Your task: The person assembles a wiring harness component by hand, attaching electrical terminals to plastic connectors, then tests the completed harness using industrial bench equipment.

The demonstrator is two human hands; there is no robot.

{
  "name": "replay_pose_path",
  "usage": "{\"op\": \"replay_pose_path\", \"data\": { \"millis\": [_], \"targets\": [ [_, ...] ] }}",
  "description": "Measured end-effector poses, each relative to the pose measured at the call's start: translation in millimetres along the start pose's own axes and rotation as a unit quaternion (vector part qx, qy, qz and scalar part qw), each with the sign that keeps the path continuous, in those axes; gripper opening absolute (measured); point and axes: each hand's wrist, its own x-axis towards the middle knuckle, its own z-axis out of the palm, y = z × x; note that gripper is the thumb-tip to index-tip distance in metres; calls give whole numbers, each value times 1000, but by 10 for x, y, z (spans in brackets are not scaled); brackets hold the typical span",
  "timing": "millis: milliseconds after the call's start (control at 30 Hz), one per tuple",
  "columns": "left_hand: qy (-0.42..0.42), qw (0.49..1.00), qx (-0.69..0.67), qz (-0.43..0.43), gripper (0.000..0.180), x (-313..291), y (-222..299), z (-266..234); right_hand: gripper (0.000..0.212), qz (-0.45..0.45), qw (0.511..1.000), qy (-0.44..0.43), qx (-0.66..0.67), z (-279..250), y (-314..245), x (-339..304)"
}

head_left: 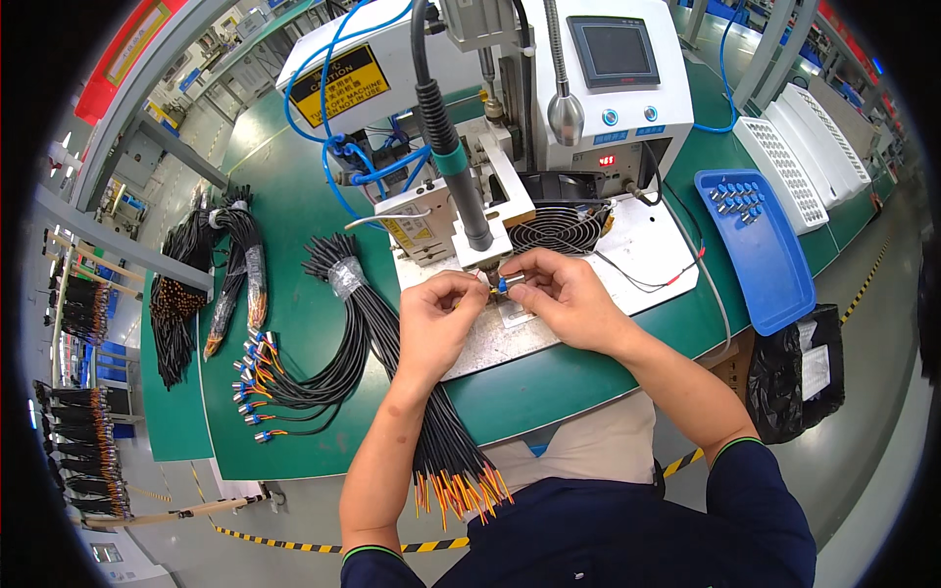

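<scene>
Right hand (571, 300) and left hand (438, 318) at a blue-and-silver connector (511, 282)

Right: thumb and forefinger pinch the connector, a short cylinder, part metal, part blue. Left: fingertips drawn together on a thin yellow wire (493, 288), mostly hidden by the fingers. Both hands sit close together, over the front of a scuffed, pale base plate (652, 245), just below the machine's pale block (481, 249).

Left of the hands, on the smooth green worktop (549, 392): a thick cable bundle (368, 306), matte black sheathing, cinched with crinkled clear film (345, 277). The lower ends fan out past the worktop edge into orange and yellow wire tips (456, 495). Beside it, a curved group of cables (323, 387) ends in a row of similar blue-and-silver connectors (251, 377).

Behind the plate: round black fan grille (557, 228), concentric rings; white machine housing (647, 98) with a dark rectangular screen (615, 52).

Right: shallow blue plastic tray (774, 284), rounded corners, small blue-and-silver cylinders (737, 199) clustered at its far end. Next to it, white perforated racks (781, 176), long and straight-sided.
</scene>
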Motion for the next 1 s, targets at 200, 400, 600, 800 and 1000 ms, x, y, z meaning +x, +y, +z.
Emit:
{"op": "replay_pose_path", "data": {
  "millis": [200, 400, 600, 800, 1000],
  "targets": [
    [-3, 1000, 3, 0, 12, 2, -19, -18, 22, 8, 1000, -4, 8, 7, -16, 2],
    [-3, 1000, -1, -11, 11, 4, -22, -17, 22, 13, 999, -4, 29, -1, 23, -3],
    [-1, 1000, -3, -15, 11, -1, -11, -19, 26, 38, 999, -29, 22, -23, 22, -1],
    [-3, 1000, -15, -21, 11, 0, 0, -27, 26, 45, 998, -29, 14, -36, 29, -1],
    [45, 994, -93, -44, 15, -3, 49, 22, 25, 30, 998, -42, 36, -39, 46, -17]
  ]
}}
